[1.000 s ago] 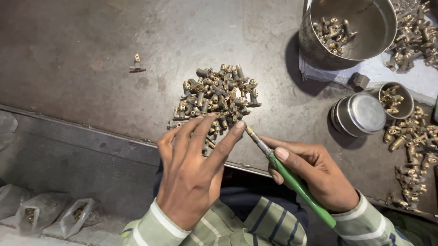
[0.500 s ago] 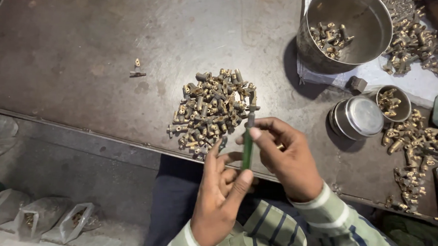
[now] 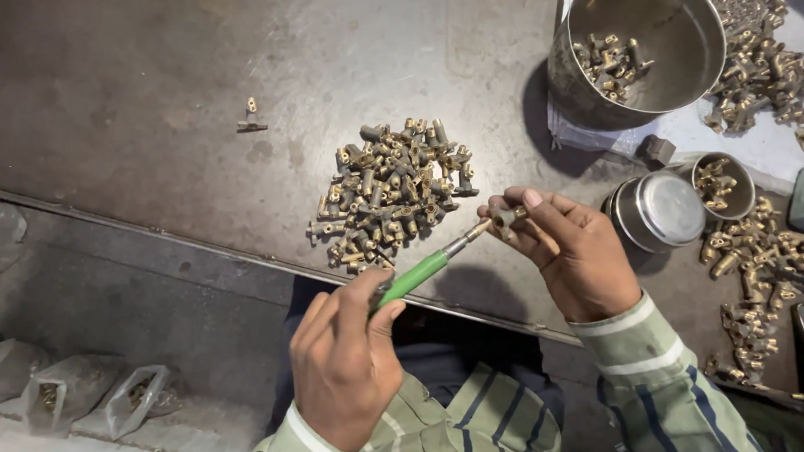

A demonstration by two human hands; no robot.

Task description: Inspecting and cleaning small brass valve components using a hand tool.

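The left hand (image 3: pixel 343 364) is clamped on a green-handled tool (image 3: pixel 418 273), its metal tip meeting a small brass fitting (image 3: pixel 503 218) pinched in the right hand (image 3: pixel 573 250), above the near edge of a dark, stained metal counter (image 3: pixel 144 102). A pile of fittings (image 3: pixel 387 195) lies just beyond. Far right stands a steel bowl (image 3: pixel 647 43); plastic bags (image 3: pixel 84 398) lie below left.

sleeves: long, pale olive-green with dark navy and white stripes, on both arms
cuffs: ribbed knit, white band at each wrist
left hand (image 3: pixel 343 373): bare, no rings, no watch
right hand (image 3: pixel 577 250): bare, short nails, no jewellery
fingers (image 3: pixel 538 204): uncovered, no gloves
lap: dark blue fabric between the sleeves
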